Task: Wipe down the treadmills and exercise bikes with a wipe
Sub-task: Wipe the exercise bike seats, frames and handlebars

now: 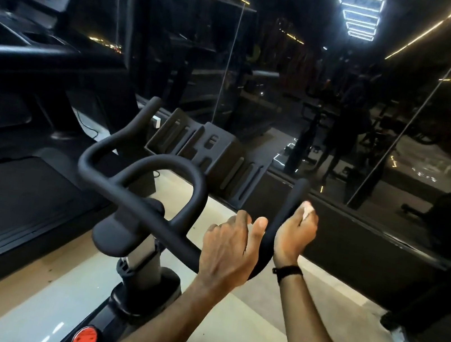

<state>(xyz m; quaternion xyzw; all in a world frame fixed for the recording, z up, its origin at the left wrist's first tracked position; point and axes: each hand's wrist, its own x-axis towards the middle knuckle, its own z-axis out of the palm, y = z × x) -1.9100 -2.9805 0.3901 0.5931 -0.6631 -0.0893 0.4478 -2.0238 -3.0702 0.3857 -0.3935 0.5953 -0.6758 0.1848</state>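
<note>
Left hand (pixel 228 248) grips exercise bike handlebar (pixel 139 186) at right bend. Right hand (pixel 295 235) clasps upright right handlebar end, white wipe (pixel 307 210) pinched in fingers against it. Treadmill (pixel 7 195) stands left of bike.

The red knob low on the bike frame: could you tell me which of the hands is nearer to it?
Left. The left hand grips the handlebar above the red knob; the right hand holds a wipe on the right horn, farther up and away.
</note>
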